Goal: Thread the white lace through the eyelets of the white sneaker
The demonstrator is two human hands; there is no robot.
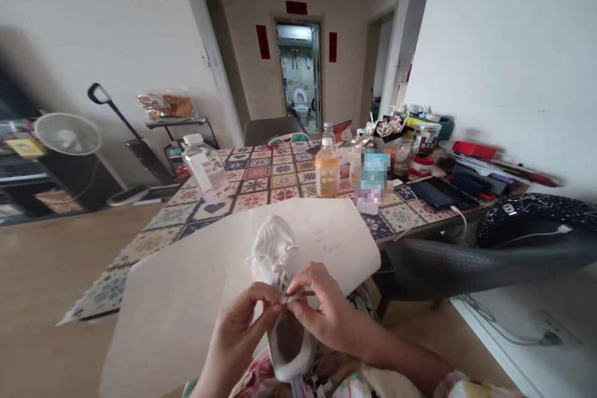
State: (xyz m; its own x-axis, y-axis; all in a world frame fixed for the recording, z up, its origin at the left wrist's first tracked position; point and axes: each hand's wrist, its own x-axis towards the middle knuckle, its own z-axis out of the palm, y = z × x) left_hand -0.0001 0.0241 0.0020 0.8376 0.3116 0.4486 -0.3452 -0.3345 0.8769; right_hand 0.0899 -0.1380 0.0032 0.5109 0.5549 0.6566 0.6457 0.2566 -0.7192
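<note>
Both your hands, left [249, 317] and right [319, 308], pinch the lace [285, 300] of the white shoe [291, 348], fingertips closed. Shoe lies partly over paper [186, 298], toe toward the bottle [328, 171] on the surface [256, 185].

No text is legible (small, faint handwriting [326, 241] marks the white paper [186, 292]).
</note>
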